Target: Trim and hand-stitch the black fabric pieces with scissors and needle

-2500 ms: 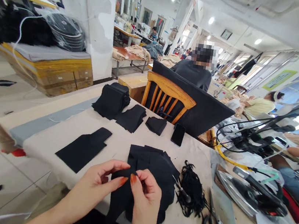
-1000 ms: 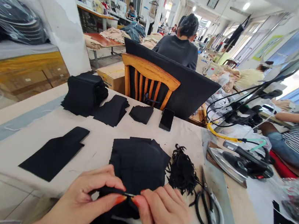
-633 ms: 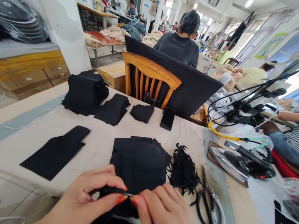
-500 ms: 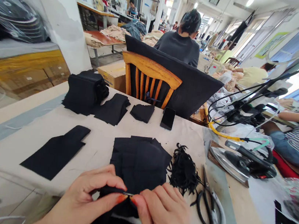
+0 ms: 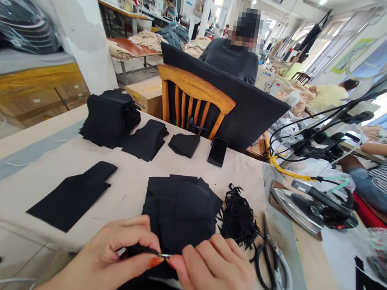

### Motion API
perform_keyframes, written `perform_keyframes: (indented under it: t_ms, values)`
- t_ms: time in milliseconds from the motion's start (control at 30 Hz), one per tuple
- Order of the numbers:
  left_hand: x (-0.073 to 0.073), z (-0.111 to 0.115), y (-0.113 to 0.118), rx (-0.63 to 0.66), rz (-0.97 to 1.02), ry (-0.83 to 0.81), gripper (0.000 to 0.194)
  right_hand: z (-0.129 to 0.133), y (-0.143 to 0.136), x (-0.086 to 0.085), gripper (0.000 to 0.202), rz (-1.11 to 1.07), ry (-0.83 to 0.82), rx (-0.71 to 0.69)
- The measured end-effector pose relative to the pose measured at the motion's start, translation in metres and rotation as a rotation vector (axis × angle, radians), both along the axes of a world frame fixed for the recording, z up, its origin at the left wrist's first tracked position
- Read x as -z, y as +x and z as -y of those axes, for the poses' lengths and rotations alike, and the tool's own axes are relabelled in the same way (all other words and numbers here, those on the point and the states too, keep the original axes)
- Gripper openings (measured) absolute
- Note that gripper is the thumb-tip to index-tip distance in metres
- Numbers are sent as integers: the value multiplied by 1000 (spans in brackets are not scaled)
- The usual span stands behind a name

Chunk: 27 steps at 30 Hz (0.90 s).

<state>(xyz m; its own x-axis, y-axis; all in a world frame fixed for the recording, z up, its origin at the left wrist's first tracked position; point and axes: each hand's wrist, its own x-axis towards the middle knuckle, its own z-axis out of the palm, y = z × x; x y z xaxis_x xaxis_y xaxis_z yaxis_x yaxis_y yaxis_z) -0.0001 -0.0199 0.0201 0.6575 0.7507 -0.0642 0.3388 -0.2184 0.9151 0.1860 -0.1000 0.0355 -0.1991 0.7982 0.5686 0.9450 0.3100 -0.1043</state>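
Note:
At the near edge of the table, my left hand (image 5: pixel 127 256) pinches a dark piece of black fabric (image 5: pixel 141 249) between thumb and forefinger. A thin, shiny metal piece (image 5: pixel 164 255) bridges the gap between my two sets of fingertips; its kind is too small to tell. My right hand (image 5: pixel 213 275) is closed, its thumb and forefinger at the right end of that metal piece, the other fingers curled in. Just beyond both hands lies a fanned stack of black fabric pieces (image 5: pixel 185 206). More dark cloth sits below my hands, partly hidden by them.
Scissors (image 5: pixel 270 261) and a heap of black fabric strips (image 5: pixel 239 218) lie right of the stack. An iron (image 5: pixel 299 210) rests farther right. One cut panel (image 5: pixel 73 195) lies left. Fabric piles (image 5: pixel 109 118) and a phone (image 5: pixel 217 152) line the far side, before a wooden chair (image 5: pixel 196 88).
My right hand has shifted slightly right, and a little more of the metal piece shows between my fingertips. The things on the table have stayed in place.

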Motion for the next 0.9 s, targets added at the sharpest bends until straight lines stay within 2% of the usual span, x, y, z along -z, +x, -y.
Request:
perform_keyframes:
  t_ms: [133, 200, 267, 333, 400, 433, 500, 533, 600, 700, 800, 867, 900]
  values:
    - [-3, -1, 1, 50, -9, -39, 16, 0, 3, 0, 35, 30, -5, -26]
    - [-4, -1, 1, 44, 4, -48, 16, 1, -1, 7, 38, -69, -45, -35]
    - [-4, 0, 1, 32, 38, -63, 15, 3, -10, 19, 43, -381, -189, -66]
    - [-3, 2, 1, 2, 83, -61, 16, 6, -23, 35, 50, -855, -415, -88]
    - [-2, 4, 2, -44, 117, -32, 17, 10, -38, 52, 58, -1232, -606, -76]
    - [-1, 4, 2, -61, 131, -19, 17, 12, -43, 59, 61, -1353, -673, -85]
    - [-1, 4, 3, -65, 145, -8, 18, 14, -49, 66, 65, -1449, -735, -104]
    - [-2, 4, 4, -54, 146, -13, 18, 14, -48, 66, 64, -1425, -715, -91]
    - [-3, 3, 4, -36, 133, -31, 18, 12, -40, 60, 58, -1232, -569, -48]
    - [-3, 2, 2, -13, 91, -49, 17, 8, -21, 39, 46, -717, -285, -27]
    - [-2, 2, 0, 0, 45, -39, 17, 5, -9, 23, 40, -269, -118, 5]
    - [-2, 2, -1, -2, 37, -35, 17, 5, -10, 23, 40, -209, -84, 39]
    - [-2, 2, -1, -2, 47, -37, 17, 5, -13, 26, 41, -300, -124, 36]
